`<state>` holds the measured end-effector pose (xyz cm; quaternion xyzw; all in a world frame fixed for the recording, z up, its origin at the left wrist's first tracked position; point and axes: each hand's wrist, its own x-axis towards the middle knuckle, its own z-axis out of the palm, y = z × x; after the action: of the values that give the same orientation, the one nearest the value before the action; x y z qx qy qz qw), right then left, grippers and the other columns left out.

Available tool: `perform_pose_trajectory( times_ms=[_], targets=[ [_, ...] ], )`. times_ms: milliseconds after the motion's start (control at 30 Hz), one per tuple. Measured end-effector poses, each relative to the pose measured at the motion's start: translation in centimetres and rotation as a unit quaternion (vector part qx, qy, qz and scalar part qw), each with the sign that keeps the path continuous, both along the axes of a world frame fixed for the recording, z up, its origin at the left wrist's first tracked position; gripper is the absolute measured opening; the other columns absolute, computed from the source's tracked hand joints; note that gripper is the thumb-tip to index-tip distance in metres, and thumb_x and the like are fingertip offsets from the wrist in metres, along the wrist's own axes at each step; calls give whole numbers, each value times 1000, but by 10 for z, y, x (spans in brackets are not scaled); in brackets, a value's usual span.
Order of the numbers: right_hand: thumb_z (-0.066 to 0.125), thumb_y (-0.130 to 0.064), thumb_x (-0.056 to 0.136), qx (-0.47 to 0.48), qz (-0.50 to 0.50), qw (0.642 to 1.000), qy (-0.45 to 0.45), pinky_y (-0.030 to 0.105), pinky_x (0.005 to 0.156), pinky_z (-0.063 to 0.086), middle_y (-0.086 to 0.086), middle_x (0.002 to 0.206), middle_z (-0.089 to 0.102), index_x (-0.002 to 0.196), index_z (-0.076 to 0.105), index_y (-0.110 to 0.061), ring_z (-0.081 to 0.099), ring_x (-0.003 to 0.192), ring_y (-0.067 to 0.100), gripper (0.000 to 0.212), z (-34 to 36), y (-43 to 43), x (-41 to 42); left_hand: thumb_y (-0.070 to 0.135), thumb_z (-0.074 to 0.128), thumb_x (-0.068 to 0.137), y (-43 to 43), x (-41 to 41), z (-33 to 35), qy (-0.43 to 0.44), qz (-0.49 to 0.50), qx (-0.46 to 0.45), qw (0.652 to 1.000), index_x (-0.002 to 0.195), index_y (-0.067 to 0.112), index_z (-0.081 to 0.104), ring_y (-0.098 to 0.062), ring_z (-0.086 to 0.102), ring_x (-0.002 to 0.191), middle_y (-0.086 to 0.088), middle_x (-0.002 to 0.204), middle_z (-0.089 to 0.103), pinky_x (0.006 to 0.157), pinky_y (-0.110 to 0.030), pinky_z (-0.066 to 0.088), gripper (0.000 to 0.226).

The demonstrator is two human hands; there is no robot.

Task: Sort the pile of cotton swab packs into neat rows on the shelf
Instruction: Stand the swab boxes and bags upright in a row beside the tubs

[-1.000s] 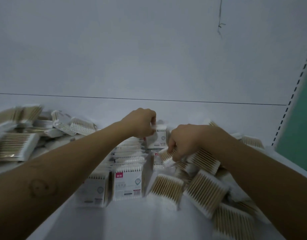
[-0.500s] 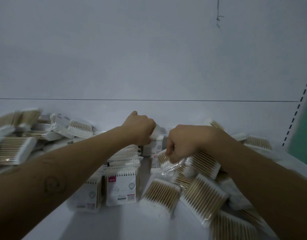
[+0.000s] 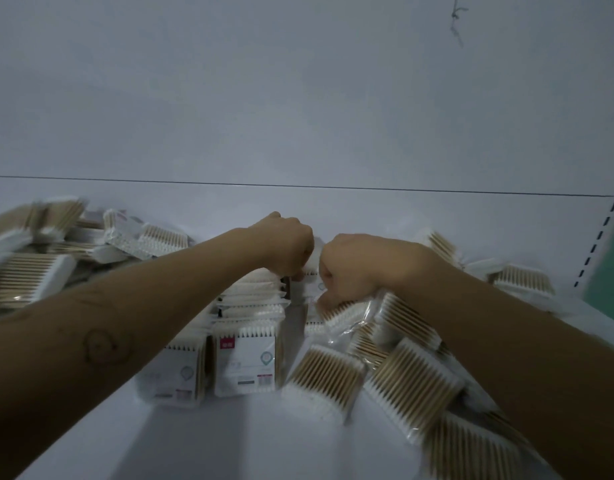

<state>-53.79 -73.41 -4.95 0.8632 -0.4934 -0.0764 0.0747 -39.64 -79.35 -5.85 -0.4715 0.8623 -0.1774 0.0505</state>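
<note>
Right hand (image 3: 357,268) grasps a swab pack (image 3: 347,315); the upright row (image 3: 253,306) lies just left of this grip, under the left hand (image 3: 284,247), hold unclear.

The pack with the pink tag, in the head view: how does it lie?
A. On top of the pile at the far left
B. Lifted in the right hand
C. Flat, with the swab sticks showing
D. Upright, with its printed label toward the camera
D: the pack stands upright on the shelf at the front of its row, with the pink tag and the printed label facing the camera.
</note>
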Motion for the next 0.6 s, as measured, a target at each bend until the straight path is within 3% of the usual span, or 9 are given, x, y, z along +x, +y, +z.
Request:
perform_pose_trajectory(
  times_ms=[67, 200, 300, 433, 533, 600],
  targets=[
    [68, -49, 82, 20, 12, 1000, 12, 24, 50, 41, 3, 77, 68, 87, 71, -12, 58, 64, 16, 38, -6, -1, 8, 39, 65, 87, 0, 5, 2, 14, 0, 27, 1000, 97, 22, 72, -19, 56, 91, 5, 93, 68, 85, -33, 36, 21],
    [59, -58, 82, 58, 3, 997, 43, 32, 75, 55, 3, 100, 70, 106, 70, -18, 65, 90, 22, 48, -18, -11, 19, 30, 60, 90, 1, 12, 3, 59, 8, 58, 997, 105, 26, 71, -19, 57, 103, 7, 105, 69, 91, -34, 39, 18],
    [57, -56, 81, 104, -45, 992, 64, 32, 76, 51, 1, 113, 66, 119, 66, -24, 62, 99, 21, 50, -20, -14, 22, 28, 54, 92, 1, 14, 3, 78, 18, 72, 994, 103, 21, 72, -22, 59, 103, 3, 104, 71, 94, -41, 45, 22],
    [66, -63, 74, 192, -129, 973, 6, 30, 72, 51, 4, 108, 64, 93, 65, -20, 65, 96, 22, 47, -24, -22, 13, 30, 52, 94, 3, 16, 4, 88, 22, 86, 992, 104, 20, 72, -22, 59, 104, 3, 104, 71, 95, -42, 46, 24],
    [67, -71, 64, 216, -144, 966, -22, 33, 86, 54, 5, 121, 56, 117, 62, -15, 62, 108, 23, 77, -25, -23, 9, 34, 51, 95, 4, 16, 4, 85, 21, 92, 992, 105, 21, 72, -21, 58, 104, 4, 105, 71, 94, -40, 43, 26],
    [68, -74, 57, 224, -136, 965, -27, 36, 90, 54, 2, 120, 56, 120, 61, -16, 62, 106, 21, 86, -24, -22, 8, 35, 51, 95, 4, 15, 3, 82, 20, 92, 992, 106, 22, 72, -21, 57, 103, 4, 103, 71, 89, -37, 38, 27]
  ],
)
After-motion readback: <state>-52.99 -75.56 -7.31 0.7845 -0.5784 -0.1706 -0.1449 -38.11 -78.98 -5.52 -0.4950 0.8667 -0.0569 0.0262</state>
